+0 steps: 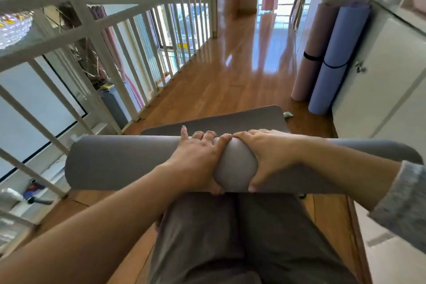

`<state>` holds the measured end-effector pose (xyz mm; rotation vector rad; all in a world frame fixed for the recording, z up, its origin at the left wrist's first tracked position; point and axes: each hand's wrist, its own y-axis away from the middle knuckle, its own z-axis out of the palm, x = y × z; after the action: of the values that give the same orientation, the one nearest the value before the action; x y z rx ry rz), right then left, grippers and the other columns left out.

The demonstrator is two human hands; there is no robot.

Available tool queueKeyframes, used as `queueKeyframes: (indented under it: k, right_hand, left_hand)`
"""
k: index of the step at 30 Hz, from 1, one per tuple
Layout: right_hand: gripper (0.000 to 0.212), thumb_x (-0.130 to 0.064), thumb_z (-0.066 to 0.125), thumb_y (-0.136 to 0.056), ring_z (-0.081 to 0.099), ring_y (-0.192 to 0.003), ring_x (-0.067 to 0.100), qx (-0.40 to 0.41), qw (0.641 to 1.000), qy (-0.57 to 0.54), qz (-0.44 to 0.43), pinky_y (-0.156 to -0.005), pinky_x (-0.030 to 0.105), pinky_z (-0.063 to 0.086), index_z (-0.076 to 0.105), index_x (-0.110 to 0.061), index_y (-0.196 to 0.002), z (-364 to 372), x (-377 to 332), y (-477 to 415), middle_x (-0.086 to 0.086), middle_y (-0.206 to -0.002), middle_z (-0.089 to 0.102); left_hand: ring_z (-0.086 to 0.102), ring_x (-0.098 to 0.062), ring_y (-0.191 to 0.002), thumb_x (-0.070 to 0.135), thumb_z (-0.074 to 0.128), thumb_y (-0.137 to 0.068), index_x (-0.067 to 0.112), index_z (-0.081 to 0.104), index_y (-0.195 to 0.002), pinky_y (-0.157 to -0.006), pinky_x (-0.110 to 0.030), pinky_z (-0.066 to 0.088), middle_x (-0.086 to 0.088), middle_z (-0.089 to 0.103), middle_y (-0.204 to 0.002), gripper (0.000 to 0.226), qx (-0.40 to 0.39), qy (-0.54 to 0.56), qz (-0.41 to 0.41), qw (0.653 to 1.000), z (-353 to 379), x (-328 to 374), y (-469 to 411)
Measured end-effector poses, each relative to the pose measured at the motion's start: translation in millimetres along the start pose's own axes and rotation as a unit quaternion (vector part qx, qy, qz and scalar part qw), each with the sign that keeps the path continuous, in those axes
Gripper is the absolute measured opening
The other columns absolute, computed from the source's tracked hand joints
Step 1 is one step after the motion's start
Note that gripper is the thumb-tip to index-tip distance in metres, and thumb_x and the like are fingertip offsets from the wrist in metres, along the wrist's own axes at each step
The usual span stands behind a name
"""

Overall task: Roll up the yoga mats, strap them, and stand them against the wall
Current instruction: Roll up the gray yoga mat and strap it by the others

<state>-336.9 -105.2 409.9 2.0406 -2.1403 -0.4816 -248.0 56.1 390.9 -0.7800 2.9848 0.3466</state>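
A grey yoga mat (pixel 119 161) lies across the wooden floor in front of my knees, mostly rolled into a thick tube. Its last flat stretch (pixel 219 121) shows just beyond the roll. My left hand (pixel 198 159) grips the roll near its middle, fingers over the top and thumb underneath. Right beside it my right hand (pixel 265 157) grips the roll the same way. A pink rolled mat (pixel 311 53) and a blue rolled mat (pixel 334 57) stand upright against the white cabinet at the right, each with a dark strap around it.
A white railing (pixel 129 57) runs along the left side, open to the floor below. The white cabinet (pixel 380 80) lines the right. A small green object (pixel 287 115) lies on the floor by the blue mat. Wooden floor (pixel 242 64) stretches ahead towards a bright window.
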Motion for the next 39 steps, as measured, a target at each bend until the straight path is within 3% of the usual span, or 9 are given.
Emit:
queueKeyframes:
  k: [4, 8, 13, 24, 28, 33, 39]
  right_hand:
    - [0.131, -0.072, 0.072, -0.058, 0.025, -0.140, 0.025, 0.103, 0.989, 0.107, 0.021, -0.117, 0.050, 0.018, 0.001, -0.014, -0.152, 25.3, -16.0, 5.8, 0.007, -0.154, 0.024]
    - [0.119, -0.069, 0.071, -0.059, 0.041, -0.125, 0.025, 0.151, 0.983, 0.102, 0.032, -0.105, 0.046, 0.035, 0.015, -0.015, -0.149, 35.6, -15.1, -5.2, 0.005, -0.141, 0.039]
    - [0.109, -0.067, 0.071, -0.052, 0.050, -0.113, 0.022, 0.165, 0.984, 0.052, 0.030, -0.095, 0.042, 0.043, 0.030, -0.019, -0.142, 29.1, -1.9, -11.3, 0.000, -0.126, 0.051]
    - [0.098, -0.071, 0.068, -0.056, 0.052, -0.107, 0.014, 0.186, 0.981, 0.051, -0.021, -0.095, 0.040, 0.044, 0.032, -0.030, -0.138, -20.2, -18.9, 47.2, -0.009, -0.122, 0.051]
    - [0.099, -0.072, 0.069, -0.057, 0.049, -0.110, 0.011, 0.143, 0.988, 0.046, -0.031, -0.098, 0.037, 0.042, 0.030, -0.031, -0.139, -3.8, -30.6, 68.3, -0.011, -0.124, 0.048]
    - [0.099, -0.064, 0.075, -0.065, 0.044, -0.121, 0.016, 0.034, 0.999, 0.026, -0.034, -0.104, 0.037, 0.038, 0.028, -0.026, -0.143, 23.3, -36.1, 61.1, -0.004, -0.137, 0.044]
    - [0.118, -0.065, 0.067, -0.074, 0.013, -0.145, 0.023, 0.049, 0.995, 0.086, -0.026, -0.119, 0.047, 0.011, -0.009, -0.019, -0.152, 27.0, -41.0, 65.9, 0.004, -0.159, 0.009]
  left_hand:
    - [0.031, -0.028, -0.136, 0.063, 0.075, -0.064, 0.028, 0.005, -0.151, -0.113, -0.061, 0.012, -0.003, 0.032, -0.148, 0.117, -0.065, 0.026, 0.007, 0.998, -13.6, -10.0, -19.5]
    - [0.027, -0.026, -0.138, 0.061, 0.077, -0.063, 0.032, 0.005, -0.151, -0.114, -0.059, 0.011, 0.000, 0.030, -0.149, 0.117, -0.099, 0.057, 0.000, 0.993, -23.0, -14.7, -30.6]
    - [0.007, -0.034, -0.145, 0.059, 0.065, -0.074, 0.028, -0.024, -0.148, -0.109, -0.067, -0.002, -0.012, 0.006, -0.158, 0.120, 0.063, -0.087, -0.011, 0.994, 12.7, -3.2, -5.8]
    - [0.023, -0.030, -0.139, 0.064, 0.060, -0.072, 0.030, -0.009, -0.147, -0.109, -0.066, -0.005, -0.006, 0.018, -0.151, 0.108, 0.162, -0.105, -0.011, 0.981, -28.4, 13.4, 38.7]
    - [0.023, -0.029, -0.139, 0.066, 0.061, -0.071, 0.030, -0.009, -0.147, -0.110, -0.064, -0.006, -0.005, 0.018, -0.151, 0.109, 0.123, -0.085, -0.009, 0.989, -16.0, 27.3, 62.8]
    - [0.029, -0.031, -0.134, 0.062, 0.068, -0.066, 0.027, -0.003, -0.149, -0.111, -0.063, -0.004, -0.008, 0.026, -0.147, 0.114, 0.031, -0.050, -0.006, 0.998, 16.4, 39.7, 62.7]
    - [0.033, -0.028, -0.132, 0.063, 0.072, -0.067, 0.031, 0.005, -0.149, -0.115, -0.057, 0.012, -0.004, 0.033, -0.145, 0.111, -0.062, 0.024, 0.012, 0.998, -8.2, 17.1, 36.9]
